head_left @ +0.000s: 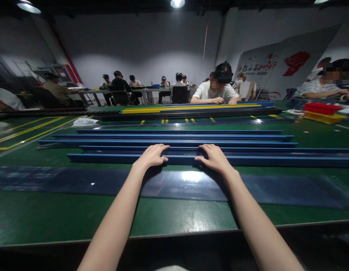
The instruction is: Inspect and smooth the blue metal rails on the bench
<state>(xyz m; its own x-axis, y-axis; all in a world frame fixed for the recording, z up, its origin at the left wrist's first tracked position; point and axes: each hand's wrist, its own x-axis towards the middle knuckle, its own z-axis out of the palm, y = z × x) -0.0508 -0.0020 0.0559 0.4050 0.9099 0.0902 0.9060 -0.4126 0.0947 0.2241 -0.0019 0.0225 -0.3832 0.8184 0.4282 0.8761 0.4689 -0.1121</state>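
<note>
Fingers on the left hand lie fairly close together over the far wall of a long blue channel, with the thumb set well apart along its near wall. The right hand mirrors that, its thumb and fingers parted over the same piece; whether either hand truly pinches it (the undersides are hidden) I cannot tell. Between the hands a stretch of the piece shows bare.

The channel lies across the green table, straight and slim, two upright walls with a darker trough between; its left end is in view, while the right runs out of sight. Its surface looks smooth, with a dull sheen. Nearer the person, a flat, glossy bluish strip catches a bright patch of lamplight, and both forearms pass over it, covering parts of it.

Just beyond the channel, more blue lengths lie roughly parallel. Farther off are a yellow length and a black length, near a co-worker in a white top who leans over the far side. To the right, a red bin sits on a yellow bin; a whitish packet rests toward the left.
</note>
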